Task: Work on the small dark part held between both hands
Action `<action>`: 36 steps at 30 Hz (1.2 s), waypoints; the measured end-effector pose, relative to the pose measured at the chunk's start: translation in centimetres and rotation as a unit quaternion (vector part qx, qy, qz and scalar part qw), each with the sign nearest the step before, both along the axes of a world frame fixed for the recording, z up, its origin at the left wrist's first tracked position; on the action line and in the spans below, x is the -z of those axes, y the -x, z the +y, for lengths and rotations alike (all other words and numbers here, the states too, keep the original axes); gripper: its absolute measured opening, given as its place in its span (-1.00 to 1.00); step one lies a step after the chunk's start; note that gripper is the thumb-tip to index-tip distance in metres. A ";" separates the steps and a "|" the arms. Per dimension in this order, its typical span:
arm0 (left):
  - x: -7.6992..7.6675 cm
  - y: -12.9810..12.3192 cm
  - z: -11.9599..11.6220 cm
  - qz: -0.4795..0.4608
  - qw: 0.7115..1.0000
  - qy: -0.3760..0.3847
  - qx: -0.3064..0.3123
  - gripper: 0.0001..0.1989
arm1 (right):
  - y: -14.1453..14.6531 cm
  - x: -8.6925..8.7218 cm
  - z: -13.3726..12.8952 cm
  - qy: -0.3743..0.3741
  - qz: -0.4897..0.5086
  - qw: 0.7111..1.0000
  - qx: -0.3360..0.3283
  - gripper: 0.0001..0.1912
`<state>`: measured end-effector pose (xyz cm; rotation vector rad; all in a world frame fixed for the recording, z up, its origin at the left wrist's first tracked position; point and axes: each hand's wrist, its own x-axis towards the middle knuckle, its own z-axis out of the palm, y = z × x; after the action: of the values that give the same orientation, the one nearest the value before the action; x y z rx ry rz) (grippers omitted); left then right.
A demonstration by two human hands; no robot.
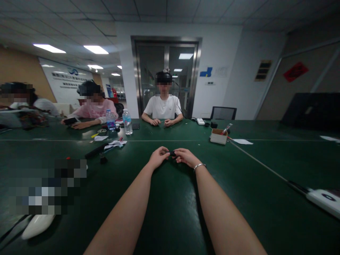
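Observation:
Between my two hands, over the green table, is a small black object [172, 153]. The fingers of my left hand [159, 156] pinch its left end. At its right end, my right hand [185, 157] holds it with thumb and fingers, and a silver bracelet [199, 166] circles that wrist. The hands are close together, with only the black piece between the fingertips. What kind of object it is cannot be made out.
On the green table [170, 212] are water bottles [127, 122], papers and a black tool [96, 150] at left, a small box [219, 136] and a cable with a white device [325, 200] at right. People sit opposite and at left.

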<state>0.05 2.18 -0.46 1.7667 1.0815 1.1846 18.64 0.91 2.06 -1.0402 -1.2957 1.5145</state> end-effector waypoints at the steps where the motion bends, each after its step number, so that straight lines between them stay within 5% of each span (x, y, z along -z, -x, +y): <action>1: 0.0 0.0 0.0 -0.001 1.000 0.006 0.001 -0.69 | 0.0 0.0 0.0 -0.001 -0.001 1.000 0.001 -0.89; 21: 0.0 0.1 0.0 0.023 0.999 -0.045 -0.020 -0.72 | -0.1 0.4 0.5 0.000 -0.007 1.000 -0.004 -0.88; 36: -0.1 -0.1 -0.2 0.021 1.000 -0.005 0.004 -0.69 | 0.0 0.2 0.2 -0.005 -0.008 1.000 -0.001 -0.92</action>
<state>0.12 1.99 -0.39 1.8089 1.0939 1.1558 18.66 1.14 1.85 -1.0455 -1.3148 1.5025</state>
